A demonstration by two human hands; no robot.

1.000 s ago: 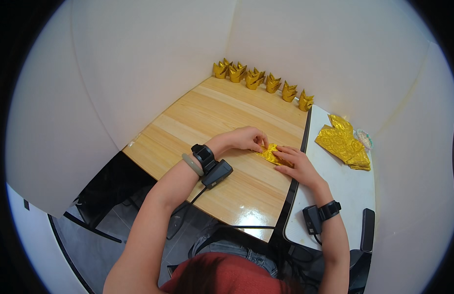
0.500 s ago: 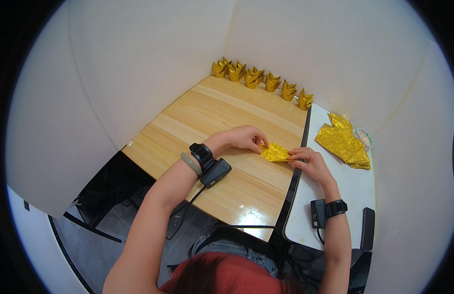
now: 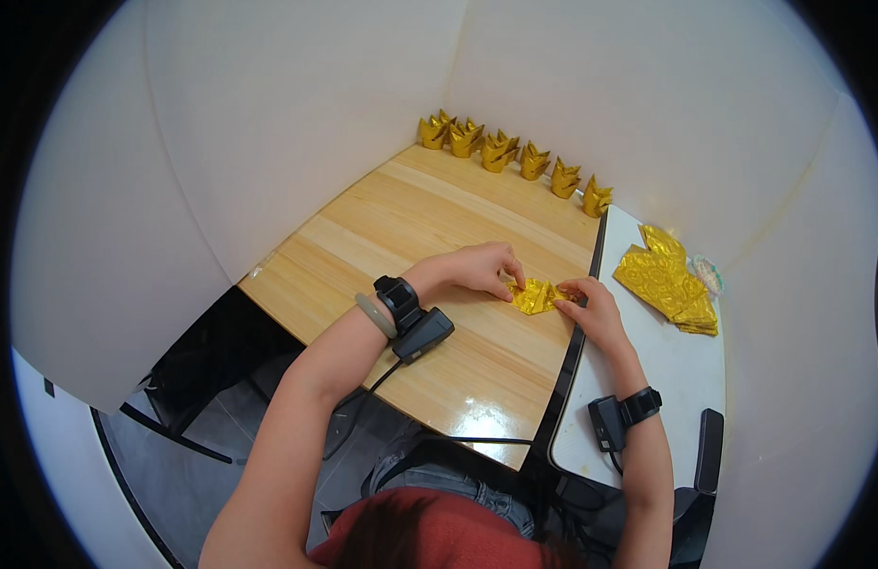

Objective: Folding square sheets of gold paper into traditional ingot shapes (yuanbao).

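Observation:
A small folded piece of gold foil paper (image 3: 538,297) lies low over the wooden table near its right edge. My left hand (image 3: 484,268) pinches its left end between thumb and fingers. At the opposite end, my right hand (image 3: 589,308) has its thumb and fingertips closed on the paper's corner. The foil is creased and embossed, with its middle showing between the two hands. Parts of both ends are hidden under my fingers.
Several folded gold foil crowns (image 3: 500,152) stand in a row along the table's far edge. On the white side table (image 3: 591,417) at right lie gold foil sheets (image 3: 662,284) beside a pale ring-shaped item (image 3: 707,275). White walls (image 3: 297,104) enclose the far sides.
My right hand has shifted slightly left and up on the paper's right end, its thumb now further over the foil. My left hand keeps its pinch. The whole view has shifted slightly.

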